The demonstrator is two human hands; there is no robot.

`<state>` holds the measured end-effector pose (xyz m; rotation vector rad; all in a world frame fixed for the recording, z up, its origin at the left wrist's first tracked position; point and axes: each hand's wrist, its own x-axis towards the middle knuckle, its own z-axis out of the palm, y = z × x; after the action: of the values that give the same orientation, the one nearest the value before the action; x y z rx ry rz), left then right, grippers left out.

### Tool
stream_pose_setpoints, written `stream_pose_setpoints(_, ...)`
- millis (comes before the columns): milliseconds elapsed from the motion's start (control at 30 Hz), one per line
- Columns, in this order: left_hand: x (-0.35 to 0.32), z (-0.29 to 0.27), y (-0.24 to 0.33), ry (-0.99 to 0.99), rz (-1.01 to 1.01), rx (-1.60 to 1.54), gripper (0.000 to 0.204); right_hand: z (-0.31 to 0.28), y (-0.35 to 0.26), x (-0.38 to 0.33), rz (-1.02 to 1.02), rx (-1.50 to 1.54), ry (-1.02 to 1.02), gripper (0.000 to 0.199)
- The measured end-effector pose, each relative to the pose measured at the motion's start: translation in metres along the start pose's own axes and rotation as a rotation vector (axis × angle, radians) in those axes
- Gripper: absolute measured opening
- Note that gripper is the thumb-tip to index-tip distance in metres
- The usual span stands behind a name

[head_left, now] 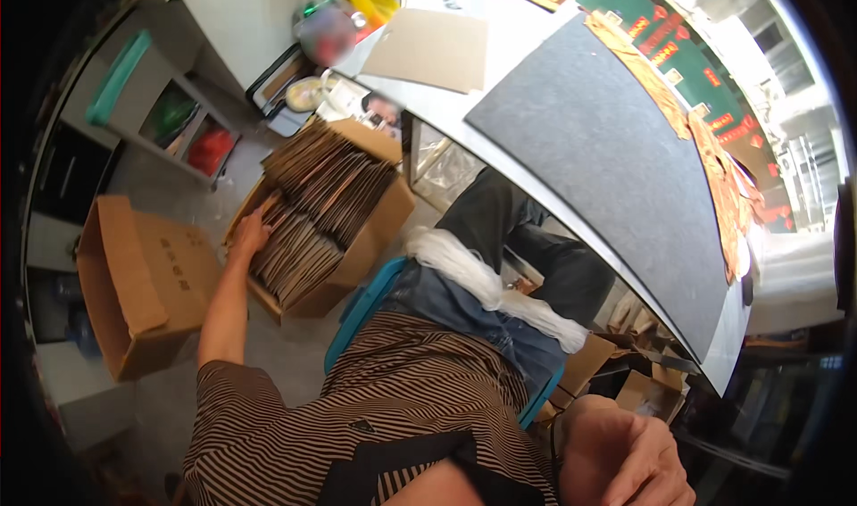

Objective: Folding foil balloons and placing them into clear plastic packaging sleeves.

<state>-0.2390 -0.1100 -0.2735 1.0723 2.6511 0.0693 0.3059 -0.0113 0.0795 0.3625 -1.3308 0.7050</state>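
Observation:
My left hand [250, 232] reaches down to the left, its fingers closed at the edge of a packed row of thin brown cardboard pieces [312, 225]. They appear to grip one piece, though the fingertips are partly hidden. These pieces stand on edge in two rows inside an open cardboard box [379, 229] on the floor. Close to the camera at the lower right is my right hand [629, 461], its fingers loosely bent and apart, with nothing visible in it. Across my lap lies a bundle of white strands [482, 278].
A second open carton [178, 269] lies left of my forearm. On the right stands a white table [428, 118] with a grey mat [616, 149], a beige board [428, 49] and orange cloth strips [638, 73]. A cabinet [178, 118] is at the far left; more boxes [647, 394] sit under the table.

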Motion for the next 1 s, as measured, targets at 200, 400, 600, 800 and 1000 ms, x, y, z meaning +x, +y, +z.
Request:
stream_pose_setpoints(200, 0.029, -0.105, 0.081, 0.204, 0.130, 0.111, 0.046, -0.006, 0.035, 0.007, -0.033, 0.052, 0.097, 0.020)
stream_pose_setpoints(400, 0.010, -0.256, 0.301, 0.633, 0.746, -0.246, 0.025, -0.039, 0.056, 0.014, -0.027, -0.101, 0.043, 0.022)
stream_pose_setpoints(600, 0.032, -0.263, 0.487, 0.462, 1.209, -0.327, 0.023, -0.144, 0.128, 0.070, 0.094, -0.774, -0.307, 0.016)
stream_pose_setpoints(800, 0.044, -0.220, 0.637, 0.213, 1.395, -0.376, 0.026, -0.364, 0.266, 0.068, 0.620, -1.590, -0.828, 0.043)
stream_pose_setpoints(1000, 0.059, -0.199, 0.691, -0.167, 1.231, -0.489, 0.030, -0.432, 0.335, 0.072, 1.021, -1.704, -1.165, 0.023)
